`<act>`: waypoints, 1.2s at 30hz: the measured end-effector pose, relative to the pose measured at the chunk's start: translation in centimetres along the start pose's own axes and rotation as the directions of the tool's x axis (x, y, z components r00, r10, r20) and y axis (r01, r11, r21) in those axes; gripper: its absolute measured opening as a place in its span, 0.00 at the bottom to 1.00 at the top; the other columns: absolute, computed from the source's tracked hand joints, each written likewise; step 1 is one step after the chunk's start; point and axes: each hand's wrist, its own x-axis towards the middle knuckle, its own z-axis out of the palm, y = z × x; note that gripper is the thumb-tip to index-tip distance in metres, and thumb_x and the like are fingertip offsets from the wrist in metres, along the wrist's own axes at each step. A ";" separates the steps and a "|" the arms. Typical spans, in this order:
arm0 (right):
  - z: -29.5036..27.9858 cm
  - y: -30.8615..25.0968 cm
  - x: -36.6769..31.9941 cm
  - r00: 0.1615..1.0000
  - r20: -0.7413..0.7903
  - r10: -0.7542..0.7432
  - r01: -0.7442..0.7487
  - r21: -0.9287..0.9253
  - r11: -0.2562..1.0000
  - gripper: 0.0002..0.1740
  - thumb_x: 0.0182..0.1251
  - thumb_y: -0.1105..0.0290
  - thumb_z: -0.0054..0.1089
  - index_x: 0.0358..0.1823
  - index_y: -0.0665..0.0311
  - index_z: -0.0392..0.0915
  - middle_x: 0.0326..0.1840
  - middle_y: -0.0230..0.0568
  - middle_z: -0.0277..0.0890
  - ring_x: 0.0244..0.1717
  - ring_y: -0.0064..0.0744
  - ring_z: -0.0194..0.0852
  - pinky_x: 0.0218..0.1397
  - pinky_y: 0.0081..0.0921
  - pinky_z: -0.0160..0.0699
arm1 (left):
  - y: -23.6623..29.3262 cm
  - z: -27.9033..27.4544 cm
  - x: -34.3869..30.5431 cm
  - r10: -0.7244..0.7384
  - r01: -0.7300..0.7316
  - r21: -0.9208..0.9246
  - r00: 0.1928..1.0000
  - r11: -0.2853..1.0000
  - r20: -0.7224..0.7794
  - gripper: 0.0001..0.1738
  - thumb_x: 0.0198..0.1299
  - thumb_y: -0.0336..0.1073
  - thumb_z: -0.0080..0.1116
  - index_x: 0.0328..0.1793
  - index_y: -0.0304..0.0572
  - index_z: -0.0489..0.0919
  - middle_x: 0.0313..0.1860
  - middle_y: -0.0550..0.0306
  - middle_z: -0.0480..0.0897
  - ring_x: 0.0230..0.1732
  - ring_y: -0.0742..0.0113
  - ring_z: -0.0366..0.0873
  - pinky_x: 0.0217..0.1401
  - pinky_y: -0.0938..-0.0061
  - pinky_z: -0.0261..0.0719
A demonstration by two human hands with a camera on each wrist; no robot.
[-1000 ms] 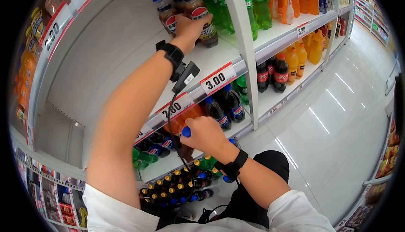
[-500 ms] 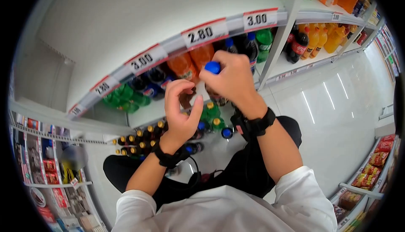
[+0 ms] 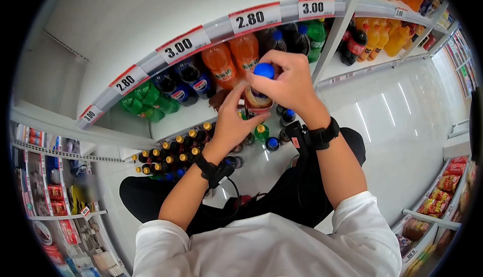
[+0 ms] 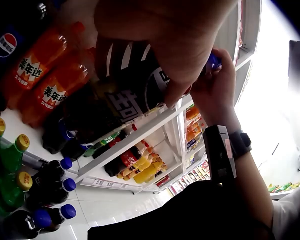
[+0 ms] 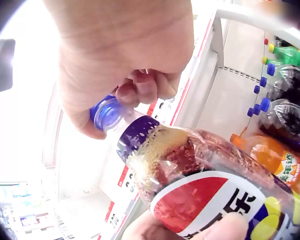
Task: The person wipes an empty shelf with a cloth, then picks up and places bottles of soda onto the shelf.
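Observation:
A cola bottle [image 3: 258, 102] with a blue cap [image 3: 264, 70] is held between my two hands in front of the lower shelf. With thumb and curled fingers my right hand [image 3: 293, 82] pinches the cap. Lower down, my left hand [image 3: 232, 122] wraps its fingers and thumb round the bottle's body. From the right wrist, the bottle [image 5: 205, 195] lies slanted across the view, its red, white and blue label facing the camera and brown fizzy drink inside. The left wrist view shows the dark label [image 4: 127, 97] beneath the left palm.
Orange soda bottles [image 3: 220, 63] and dark cola bottles [image 3: 183, 90] stand on the lower shelf behind the hands. Its upper shelf edge carries price tags [image 3: 255, 18]. Rows of yellow-capped bottles [image 3: 171, 157] and a few blue-capped ones [image 3: 272, 143] stand on the floor between shelf and knees.
My left hand has come down from bottles on the upper shelf and now grips the body of the cola bottle. The right hand keeps hold of its cap. The head view has tilted downward.

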 end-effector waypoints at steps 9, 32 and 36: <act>-2.8 0.1 1.1 0.901 -0.403 0.161 0.048 0.462 0.885 0.22 0.77 0.64 0.48 0.27 0.71 0.77 0.14 0.24 0.63 0.18 0.11 0.53 0.22 0.17 0.51 | 13.1 -2.6 3.6 0.027 -0.034 -0.298 0.999 0.954 -0.028 0.34 0.48 0.26 0.76 0.62 0.29 0.72 0.54 0.50 0.81 0.53 0.64 0.81 0.57 0.68 0.82; -4.7 2.5 3.9 0.841 -0.481 0.246 0.005 0.462 0.887 0.28 0.80 0.58 0.41 0.23 0.69 0.76 0.13 0.24 0.59 0.17 0.12 0.50 0.21 0.18 0.46 | 17.2 0.6 33.4 0.070 -0.034 0.188 0.979 0.982 -0.190 0.28 0.50 0.43 0.76 0.50 0.32 0.78 0.41 0.50 0.85 0.37 0.68 0.83 0.34 0.73 0.82; -4.8 2.9 4.1 0.850 -0.471 0.234 0.023 0.477 0.879 0.28 0.80 0.59 0.42 0.24 0.69 0.76 0.13 0.24 0.58 0.16 0.12 0.50 0.21 0.17 0.46 | 16.5 1.5 34.5 0.047 -0.019 0.156 0.983 0.988 -0.179 0.29 0.50 0.43 0.76 0.52 0.31 0.77 0.45 0.48 0.85 0.42 0.63 0.85 0.38 0.70 0.85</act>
